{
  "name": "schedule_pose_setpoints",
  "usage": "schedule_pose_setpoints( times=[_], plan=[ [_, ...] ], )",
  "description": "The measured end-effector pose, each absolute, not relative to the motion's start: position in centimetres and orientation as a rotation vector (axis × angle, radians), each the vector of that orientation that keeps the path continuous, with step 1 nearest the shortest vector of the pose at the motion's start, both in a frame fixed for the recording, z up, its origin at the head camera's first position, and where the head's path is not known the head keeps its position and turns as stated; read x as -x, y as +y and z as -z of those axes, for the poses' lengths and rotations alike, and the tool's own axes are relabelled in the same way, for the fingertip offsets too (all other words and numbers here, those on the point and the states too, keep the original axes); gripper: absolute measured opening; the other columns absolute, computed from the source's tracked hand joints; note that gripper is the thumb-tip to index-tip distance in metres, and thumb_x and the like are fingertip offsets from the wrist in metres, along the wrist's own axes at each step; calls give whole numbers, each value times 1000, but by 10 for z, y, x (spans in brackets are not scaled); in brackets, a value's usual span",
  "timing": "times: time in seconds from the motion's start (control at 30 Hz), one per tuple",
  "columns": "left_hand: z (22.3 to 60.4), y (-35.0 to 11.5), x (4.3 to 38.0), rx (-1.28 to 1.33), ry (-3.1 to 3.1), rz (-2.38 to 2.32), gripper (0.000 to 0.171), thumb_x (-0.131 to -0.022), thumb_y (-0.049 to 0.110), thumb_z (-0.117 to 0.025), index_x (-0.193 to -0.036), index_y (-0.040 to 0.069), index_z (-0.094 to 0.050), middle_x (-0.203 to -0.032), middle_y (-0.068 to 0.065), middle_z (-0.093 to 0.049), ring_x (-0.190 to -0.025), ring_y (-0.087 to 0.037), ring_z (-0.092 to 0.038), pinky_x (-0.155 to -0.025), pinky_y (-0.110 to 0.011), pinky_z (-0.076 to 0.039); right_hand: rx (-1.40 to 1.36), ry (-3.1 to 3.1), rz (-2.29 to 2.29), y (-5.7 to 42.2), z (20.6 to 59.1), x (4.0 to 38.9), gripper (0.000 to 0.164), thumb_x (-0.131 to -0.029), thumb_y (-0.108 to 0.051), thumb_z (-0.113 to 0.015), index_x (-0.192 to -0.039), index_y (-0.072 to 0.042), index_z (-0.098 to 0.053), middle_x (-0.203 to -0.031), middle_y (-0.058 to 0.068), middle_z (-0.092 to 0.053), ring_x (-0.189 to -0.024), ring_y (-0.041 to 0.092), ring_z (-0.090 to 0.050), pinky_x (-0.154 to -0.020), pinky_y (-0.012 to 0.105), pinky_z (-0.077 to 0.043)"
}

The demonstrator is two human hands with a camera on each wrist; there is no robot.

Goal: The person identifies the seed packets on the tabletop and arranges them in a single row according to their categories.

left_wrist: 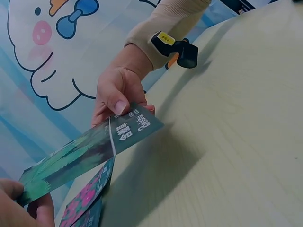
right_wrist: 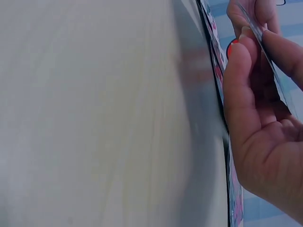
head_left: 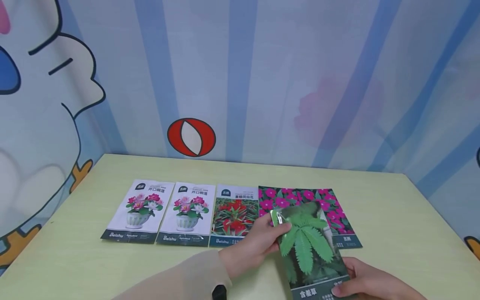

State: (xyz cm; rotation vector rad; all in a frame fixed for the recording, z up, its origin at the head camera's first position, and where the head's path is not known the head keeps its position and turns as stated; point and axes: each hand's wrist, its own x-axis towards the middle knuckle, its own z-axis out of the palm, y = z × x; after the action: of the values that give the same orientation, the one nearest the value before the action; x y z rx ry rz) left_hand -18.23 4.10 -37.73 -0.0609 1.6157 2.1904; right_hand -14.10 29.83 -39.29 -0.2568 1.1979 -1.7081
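Observation:
Both hands hold a seed packet (head_left: 305, 246) with a green leaf picture and a dark lower band, raised over the table. My left hand (head_left: 249, 246) pinches its upper left edge, thumb on the front. At the lower right corner my right hand (head_left: 375, 279) grips it, thumb over the dark band. The left wrist view shows the packet (left_wrist: 71, 158) tilted, stretched between the right hand (left_wrist: 120, 90) and the left hand (left_wrist: 19, 203). Seen nearly edge-on in the right wrist view, it sits between the right hand's thumb and fingers (right_wrist: 239, 71). Partly hidden behind it lie pink-flower packets (head_left: 273, 200).
Two white packets with potted flowers (head_left: 140, 212) (head_left: 187, 214) and a red-flower packet (head_left: 234, 216) lie in a row, left of the pink ones, on the pale table (head_left: 71, 225). A printed cloth backdrop (head_left: 273, 83) stands behind the table's back edge.

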Motion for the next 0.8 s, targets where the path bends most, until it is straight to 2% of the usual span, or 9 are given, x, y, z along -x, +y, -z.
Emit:
schedule_pose_setpoints(
  times=[0.1, 0.33, 0.47, 0.5, 0.57, 0.6, 0.73, 0.8],
  plan=[
    [379, 45, 183, 66, 1635, -2187, 39, -85, 5, -63, -123, 0, -53, -99, -10, -65, -76, -12, -63, -72, -29, -55, 215, 1192, 1726, 296, 393, 142, 37, -98, -1, -39, -133, -12, -44, -128, 10, -56, -118, 25, -52, -100, 37, -40],
    [376, 51, 188, 25, 1643, -2137, 41, -83, 4, -64, -122, 4, -53, -100, -8, -64, -79, -15, -63, -70, -27, -54, 190, 1259, 1790, 301, 387, 155, 34, -95, 1, -46, -124, -17, -47, -119, 9, -61, -99, 20, -62, -83, 30, -52],
    [374, 55, 195, -4, 1634, -2126, 36, -86, 0, -60, -120, 4, -51, -98, -11, -64, -80, -17, -64, -75, -33, -55, 216, 1294, 1797, 306, 382, 166, 34, -95, 1, -46, -121, -19, -49, -117, 8, -61, -92, 16, -63, -81, 29, -53],
    [374, 56, 197, -11, 1637, -2128, 36, -86, 0, -59, -121, 4, -50, -97, -11, -64, -79, -16, -64, -76, -34, -55, 230, 1320, 1793, 308, 381, 170, 33, -95, 1, -45, -122, -19, -49, -117, 7, -61, -93, 16, -63, -80, 30, -53],
    [375, 58, 202, -22, 1657, -2122, 35, -87, 0, -59, -120, 4, -49, -95, -11, -65, -77, -15, -63, -75, -34, -55, 237, 1388, 1788, 313, 377, 177, 43, -97, -2, -44, -138, -11, -35, -118, 4, -61, -98, 17, -62, -83, 33, -53],
    [375, 59, 204, -23, 1669, -2118, 35, -87, 0, -59, -120, 4, -49, -94, -11, -65, -77, -16, -63, -75, -34, -55, 243, 1416, 1788, 315, 375, 180, 42, -97, -3, -43, -137, -11, -35, -117, 4, -61, -100, 18, -62, -83, 34, -53],
    [374, 66, 213, -13, 1664, -2127, 36, -87, 1, -59, -122, 5, -50, -96, -11, -66, -84, -24, -66, -75, -35, -55, 277, 1557, 1778, 328, 367, 199, 32, -99, -5, -40, -130, -12, -40, -101, -4, -61, -90, 13, -63, -77, 30, -54],
    [371, 69, 216, -20, 1660, -2128, 41, -88, 1, -59, -127, 4, -47, -99, -12, -66, -88, -26, -66, -78, -37, -55, 311, 1619, 1765, 332, 363, 208, 20, -99, -4, -40, -109, -18, -51, -91, -5, -60, -81, 11, -62, -71, 26, -53]
  ],
)
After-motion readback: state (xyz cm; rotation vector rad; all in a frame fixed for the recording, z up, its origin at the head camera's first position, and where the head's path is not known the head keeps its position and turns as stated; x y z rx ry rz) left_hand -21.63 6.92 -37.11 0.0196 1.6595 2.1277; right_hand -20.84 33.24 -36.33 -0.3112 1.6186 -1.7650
